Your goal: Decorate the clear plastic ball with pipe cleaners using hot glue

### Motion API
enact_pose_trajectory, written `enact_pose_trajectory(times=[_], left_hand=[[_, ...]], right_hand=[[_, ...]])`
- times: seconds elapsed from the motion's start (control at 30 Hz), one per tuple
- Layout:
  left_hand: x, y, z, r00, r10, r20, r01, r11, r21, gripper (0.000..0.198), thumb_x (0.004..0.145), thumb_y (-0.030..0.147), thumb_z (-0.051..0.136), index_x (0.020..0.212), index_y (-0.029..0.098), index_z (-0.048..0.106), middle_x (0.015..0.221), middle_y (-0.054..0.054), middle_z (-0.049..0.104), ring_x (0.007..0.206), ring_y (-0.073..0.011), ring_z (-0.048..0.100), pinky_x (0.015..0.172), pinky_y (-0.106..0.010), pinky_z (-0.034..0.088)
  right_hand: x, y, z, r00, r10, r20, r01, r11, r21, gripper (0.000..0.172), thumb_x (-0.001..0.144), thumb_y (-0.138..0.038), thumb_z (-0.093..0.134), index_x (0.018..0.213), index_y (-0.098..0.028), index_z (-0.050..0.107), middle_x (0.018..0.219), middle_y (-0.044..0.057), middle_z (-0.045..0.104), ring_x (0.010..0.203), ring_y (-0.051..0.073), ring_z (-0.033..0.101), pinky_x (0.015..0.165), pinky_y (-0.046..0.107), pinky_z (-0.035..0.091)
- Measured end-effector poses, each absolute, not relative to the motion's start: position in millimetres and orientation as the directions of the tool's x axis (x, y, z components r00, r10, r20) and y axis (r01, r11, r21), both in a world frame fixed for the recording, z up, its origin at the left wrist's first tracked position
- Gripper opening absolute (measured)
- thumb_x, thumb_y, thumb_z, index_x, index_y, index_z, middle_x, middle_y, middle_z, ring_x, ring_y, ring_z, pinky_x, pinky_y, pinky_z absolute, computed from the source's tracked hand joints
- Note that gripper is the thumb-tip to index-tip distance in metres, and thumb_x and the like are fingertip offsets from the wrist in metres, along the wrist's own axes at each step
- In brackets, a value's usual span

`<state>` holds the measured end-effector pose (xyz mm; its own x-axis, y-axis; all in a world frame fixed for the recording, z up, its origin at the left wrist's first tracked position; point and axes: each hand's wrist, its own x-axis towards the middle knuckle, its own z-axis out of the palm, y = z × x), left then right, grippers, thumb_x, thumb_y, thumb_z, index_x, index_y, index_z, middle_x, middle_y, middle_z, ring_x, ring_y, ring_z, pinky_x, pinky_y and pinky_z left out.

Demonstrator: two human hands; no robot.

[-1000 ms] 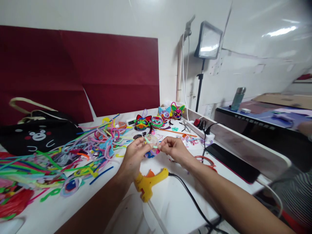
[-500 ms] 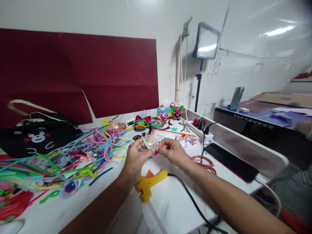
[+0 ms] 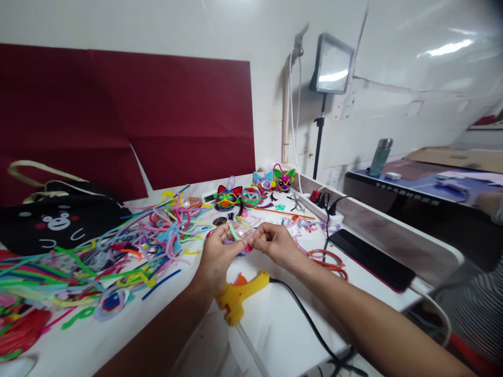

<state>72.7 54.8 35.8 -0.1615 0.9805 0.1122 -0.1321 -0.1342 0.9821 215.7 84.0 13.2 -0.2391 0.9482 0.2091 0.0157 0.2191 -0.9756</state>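
My left hand [image 3: 218,254] is closed around a clear plastic ball [image 3: 244,230] above the table. A pale green pipe cleaner [image 3: 234,232] lies along the side of the ball nearest my left fingers. The fingers of my right hand [image 3: 277,243] are pinched together at the ball's right edge; whatever they hold is too small to make out. Below my hands rests a yellow glue gun [image 3: 245,294] with a clear glue stick [image 3: 251,348] protruding from it. Pink and purple bits show behind the ball, partly hidden by my fingers.
Loose pipe cleaners [image 3: 137,251] pile up at left, beside a black bag [image 3: 70,214]. Several decorated balls [image 3: 228,198] stand at the back. To the right are a power strip [image 3: 320,207], a phone [image 3: 371,260] and the glue gun's black cord [image 3: 302,309]. A person's striped sleeve [image 3: 477,303] shows far right.
Both hands stay at the ball with almost the same grip; my right fingertips have shifted slightly against its edge. The whole view has moved a little. The glue gun lies where it was.
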Motion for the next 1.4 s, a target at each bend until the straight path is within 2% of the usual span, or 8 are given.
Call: enact_pose_trajectory(times=[0.3,0.57,0.7,0.97,1.4], left_hand=[[69.4,57.7,32.4,-0.109,0.991,0.083,-0.165,-0.1,0.981,0.041,0.055,0.016,0.078,0.092,0.014,0.062,0.076,0.0,0.067,0.062,-0.0121,0.059,0.062,-0.024,0.046],[71.4,55.0,34.0,-0.095,0.992,0.087,-0.169,-0.102,0.98,0.037,0.053,0.019,0.079,0.086,0.016,0.063,0.07,0.002,0.065,0.061,-0.0126,0.059,0.062,-0.024,0.046],[72.2,54.4,35.0,-0.087,0.993,0.081,-0.184,-0.096,0.978,0.042,0.053,0.019,0.081,0.091,0.016,0.064,0.073,0.001,0.066,0.064,-0.0137,0.061,0.064,-0.025,0.047],[70.0,52.6,36.7,-0.018,0.994,0.108,-0.201,-0.109,0.973,0.035,0.063,0.017,0.074,0.096,0.016,0.063,0.083,-0.002,0.069,0.071,-0.0142,0.063,0.068,-0.025,0.047],[69.6,54.2,35.9,-0.001,0.995,0.102,-0.225,-0.1,0.969,0.039,0.062,0.018,0.079,0.096,0.015,0.061,0.081,-0.002,0.069,0.068,-0.0132,0.063,0.066,-0.024,0.047]], right_hand=[[218.4,83.8,16.9,-0.226,0.945,0.236,0.044,0.252,-0.967,0.01,0.064,-0.025,0.065,0.068,-0.018,0.059,0.054,-0.005,0.052,0.048,0.008,0.041,0.049,0.022,0.03],[218.5,84.5,14.2,-0.236,0.94,0.245,0.051,0.263,-0.963,0.007,0.064,-0.023,0.063,0.068,-0.019,0.058,0.053,-0.006,0.052,0.048,0.008,0.041,0.049,0.022,0.031],[218.2,84.0,14.4,-0.233,0.942,0.243,0.051,0.261,-0.964,0.007,0.064,-0.024,0.062,0.068,-0.019,0.058,0.055,-0.005,0.053,0.049,0.009,0.042,0.05,0.022,0.032],[218.6,81.9,19.0,-0.223,0.944,0.244,0.029,0.256,-0.966,0.008,0.064,-0.025,0.062,0.068,-0.018,0.058,0.055,-0.005,0.054,0.049,0.008,0.042,0.05,0.022,0.032],[220.4,80.5,22.9,-0.224,0.951,0.212,0.035,0.225,-0.974,0.01,0.064,-0.026,0.063,0.069,-0.018,0.058,0.054,-0.006,0.053,0.044,0.007,0.038,0.044,0.02,0.03]])
